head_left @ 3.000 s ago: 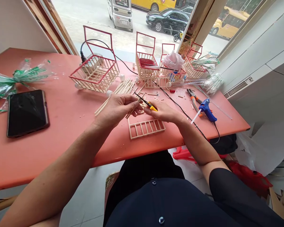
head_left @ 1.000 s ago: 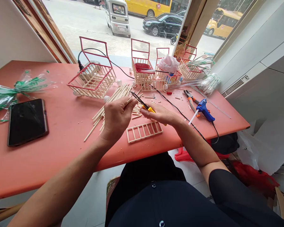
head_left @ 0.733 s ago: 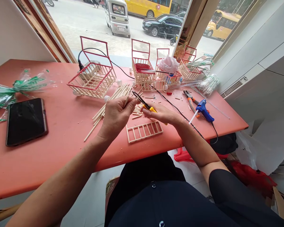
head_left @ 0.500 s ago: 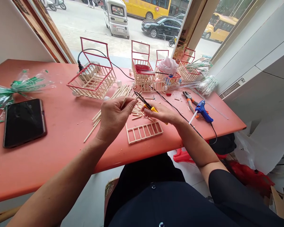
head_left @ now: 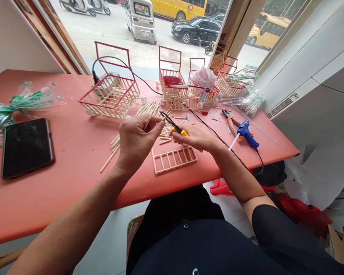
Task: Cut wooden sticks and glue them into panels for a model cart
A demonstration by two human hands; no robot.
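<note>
Thumb and fingers of my left hand (head_left: pixel 139 141) pinch a thin wooden stick (head_left: pixel 147 123), mostly hidden by the hand. My right hand (head_left: pixel 193 138) is closed round the yellow handles of a pair of pliers (head_left: pixel 173 124), whose dark jaws reach toward my left fingertips. Whether the jaws touch the stick I cannot tell. Under the hands lie short cut sticks (head_left: pixel 165 133) and a bundle of longer sticks (head_left: pixel 146 109). A ladder-like stick frame (head_left: pixel 175 159) lies flat near the table's front edge.
Several stick baskets with red rims, one a large basket (head_left: pixel 110 97), stand along the window side of the pink table (head_left: pixel 74 152). At right lie a blue glue gun (head_left: pixel 248 135) and orange-handled pliers (head_left: pixel 231 120). A black tablet (head_left: pixel 28 148) lies left; a black cable (head_left: pixel 209 128) crosses the table.
The pliers' jaws look slightly more apart than before. Both hands keep nearly the same place and hold; the view has shifted slightly.
</note>
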